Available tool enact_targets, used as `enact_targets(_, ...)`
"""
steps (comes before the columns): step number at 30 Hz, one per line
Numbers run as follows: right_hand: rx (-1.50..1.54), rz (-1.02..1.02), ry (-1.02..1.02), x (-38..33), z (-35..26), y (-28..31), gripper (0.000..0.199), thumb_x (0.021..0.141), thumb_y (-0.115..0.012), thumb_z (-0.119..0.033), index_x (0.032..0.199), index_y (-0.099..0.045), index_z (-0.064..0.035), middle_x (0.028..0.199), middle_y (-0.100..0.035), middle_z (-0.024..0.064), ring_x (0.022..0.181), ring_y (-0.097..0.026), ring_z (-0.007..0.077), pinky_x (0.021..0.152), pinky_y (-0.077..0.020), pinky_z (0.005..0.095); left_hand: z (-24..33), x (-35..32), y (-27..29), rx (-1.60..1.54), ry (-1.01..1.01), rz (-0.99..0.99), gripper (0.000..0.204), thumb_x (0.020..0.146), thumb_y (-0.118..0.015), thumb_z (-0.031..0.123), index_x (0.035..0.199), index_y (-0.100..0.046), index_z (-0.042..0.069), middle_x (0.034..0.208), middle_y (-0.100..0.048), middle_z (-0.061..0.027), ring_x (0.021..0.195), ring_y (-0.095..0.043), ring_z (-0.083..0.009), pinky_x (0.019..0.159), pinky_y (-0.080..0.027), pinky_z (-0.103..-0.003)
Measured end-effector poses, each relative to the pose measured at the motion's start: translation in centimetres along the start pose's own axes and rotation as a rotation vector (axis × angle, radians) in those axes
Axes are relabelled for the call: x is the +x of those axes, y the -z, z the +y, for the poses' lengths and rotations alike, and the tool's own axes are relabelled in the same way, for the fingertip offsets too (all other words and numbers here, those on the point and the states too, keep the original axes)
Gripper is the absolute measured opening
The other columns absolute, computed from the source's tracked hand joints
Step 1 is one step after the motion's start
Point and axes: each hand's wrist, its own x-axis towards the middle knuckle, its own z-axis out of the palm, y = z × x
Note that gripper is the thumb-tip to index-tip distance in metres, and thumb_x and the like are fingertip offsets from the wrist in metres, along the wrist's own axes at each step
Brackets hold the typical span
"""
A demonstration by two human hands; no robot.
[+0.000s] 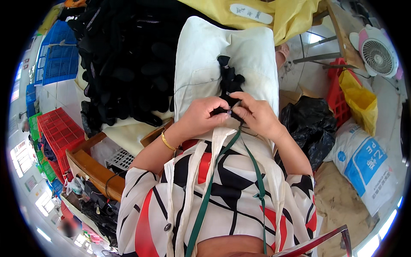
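A soft black fabric piece (230, 79) with narrow, bunched lobes lies over the white cloth (195, 55) across my lap. My left hand (204, 112) pinches its near end from the left, thumb and forefinger together. From the right, my right hand (256, 113) pinches the same end, its fingertips almost meeting those of the left. Something small and pale shows between the fingertips, too small to name. A thin dark thread runs across the white cloth on the left. Dark green straps (218, 160) hang down my front just below the hands.
A large heap of black fabric pieces (124, 64) lies left of my lap. Beyond it stand blue (58, 53) and red crates (62, 132). A wooden drawer (96, 169) is at near left. On the right are black bags (306, 124), a white sack (364, 165) and a fan (377, 53).
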Motion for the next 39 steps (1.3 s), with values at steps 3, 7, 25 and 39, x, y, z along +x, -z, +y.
enact_targets(3, -0.245, 0.191, 0.188, 0.1, -0.3, 0.3, 0.017, 0.080, -0.076, -0.016, 0.091, -0.069, -0.0056, 0.089, -0.069, 0.0076, 0.072, -0.066, 0.0245, 0.063, -0.0537, 0.0331, 0.2, 0.3, 0.2, 0.049, 0.029, 0.067, 0.020, 0.083, -0.073, 0.014, 0.096, -0.067, 0.000, 0.082, -0.068, -0.0129, 0.067, -0.062, -0.0226, 0.063, -0.049, -0.031)
enact_targets(7, -0.601, 0.253, 0.539, 1.1, -0.7, -0.7, 0.023, 0.067, -0.074, -0.010, 0.089, -0.069, -0.0089, 0.079, -0.062, 0.0024, 0.070, -0.062, 0.0215, 0.059, -0.0516, 0.0309, 0.4, 0.3, 0.2, 0.119, -0.051, 0.016, 0.019, 0.081, -0.074, 0.009, 0.097, -0.068, 0.000, 0.084, -0.067, -0.0099, 0.072, -0.061, -0.0162, 0.066, -0.049, -0.027)
enact_targets(25, 1.199, 1.315, 0.365, -15.9, 8.7, 25.0, 0.022, 0.096, -0.049, 0.000, 0.075, -0.044, -0.0047, 0.061, -0.035, 0.0002, 0.055, -0.038, 0.0126, 0.088, -0.0535, 0.0367, -2.6, 0.2, 3.6, 0.396, -0.243, 0.266, 0.012, 0.081, -0.072, 0.009, 0.091, -0.067, 0.004, 0.076, -0.064, -0.0098, 0.064, -0.060, -0.0253, 0.057, -0.047, -0.035)
enact_targets(39, 0.140, 0.270, 0.014, -0.6, 1.6, 0.6, 0.024, 0.091, -0.069, -0.009, 0.112, -0.062, -0.0015, 0.093, -0.062, 0.0057, 0.088, -0.060, 0.0163, 0.086, -0.0484, 0.0303, -1.8, 0.5, 0.1, -0.152, -0.128, 0.195, 0.019, 0.081, -0.072, 0.021, 0.088, -0.068, 0.004, 0.074, -0.065, -0.0120, 0.064, -0.062, -0.0221, 0.058, -0.046, -0.033)
